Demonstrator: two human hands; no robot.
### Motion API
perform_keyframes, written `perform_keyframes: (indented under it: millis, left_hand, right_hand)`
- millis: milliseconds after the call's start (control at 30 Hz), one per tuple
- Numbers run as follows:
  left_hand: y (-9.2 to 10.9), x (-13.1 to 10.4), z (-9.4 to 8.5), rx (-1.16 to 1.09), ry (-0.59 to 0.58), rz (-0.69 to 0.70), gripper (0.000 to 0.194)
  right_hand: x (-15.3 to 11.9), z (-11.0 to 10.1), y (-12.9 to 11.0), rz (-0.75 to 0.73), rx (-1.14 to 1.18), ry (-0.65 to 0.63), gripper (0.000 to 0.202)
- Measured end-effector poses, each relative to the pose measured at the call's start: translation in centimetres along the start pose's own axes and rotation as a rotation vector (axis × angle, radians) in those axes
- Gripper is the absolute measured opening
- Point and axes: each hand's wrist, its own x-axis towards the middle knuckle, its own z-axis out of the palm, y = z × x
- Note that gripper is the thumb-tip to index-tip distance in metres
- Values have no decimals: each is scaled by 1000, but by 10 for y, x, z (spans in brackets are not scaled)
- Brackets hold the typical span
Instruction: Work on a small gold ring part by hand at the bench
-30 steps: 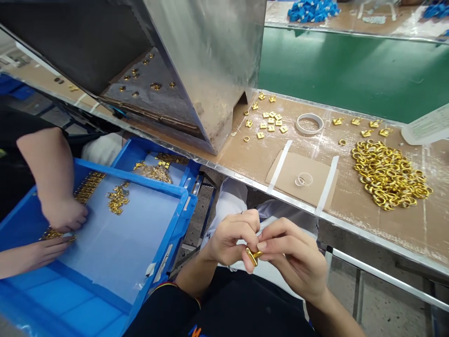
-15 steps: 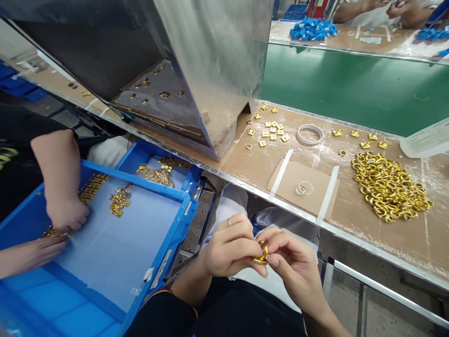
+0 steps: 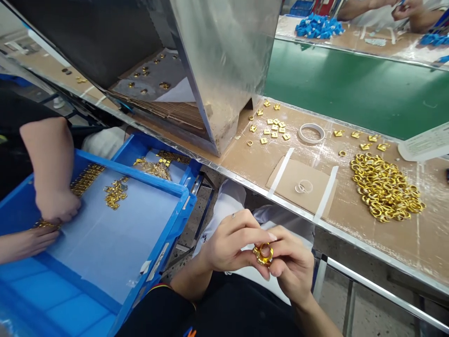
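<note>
Over my lap, both hands meet around a shiny gold ring (image 3: 264, 254). My left hand (image 3: 233, 243) grips its left side between thumb and fingers. My right hand (image 3: 293, 262) pinches the same ring from the right. The ring's round opening faces up toward me; parts of its band are hidden behind fingertips. Past my hands, on the bench, a cardboard pad (image 3: 298, 187) is held by white tape strips, with a thin clear loop (image 3: 303, 186) lying on it. To the right lies a large heap of gold rings (image 3: 386, 187).
Small square gold pieces (image 3: 275, 128) and a roll of white tape (image 3: 311, 133) lie on the bench. A metal hood (image 3: 224, 70) stands at left. Below it, a co-worker's hands (image 3: 58, 206) reach into a blue tray (image 3: 182, 192). A green belt (image 3: 333, 89) runs behind.
The ring has turned in my fingers, so its opening now shows more fully. My hands have drawn closer together around it. A white sheet edge inside the hood now appears lifted.
</note>
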Motion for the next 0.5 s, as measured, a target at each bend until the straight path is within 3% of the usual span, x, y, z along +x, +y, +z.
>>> perform_keyframes:
  millis: [200,500]
  left_hand:
    - [1,-6,2,51,-22,5,34]
    - [6,-7,4,3,-38,12,32]
  right_hand:
    - [-6,4,4,-34,-65,107,23]
    - [-3,6,-1,-22,-28,60,24]
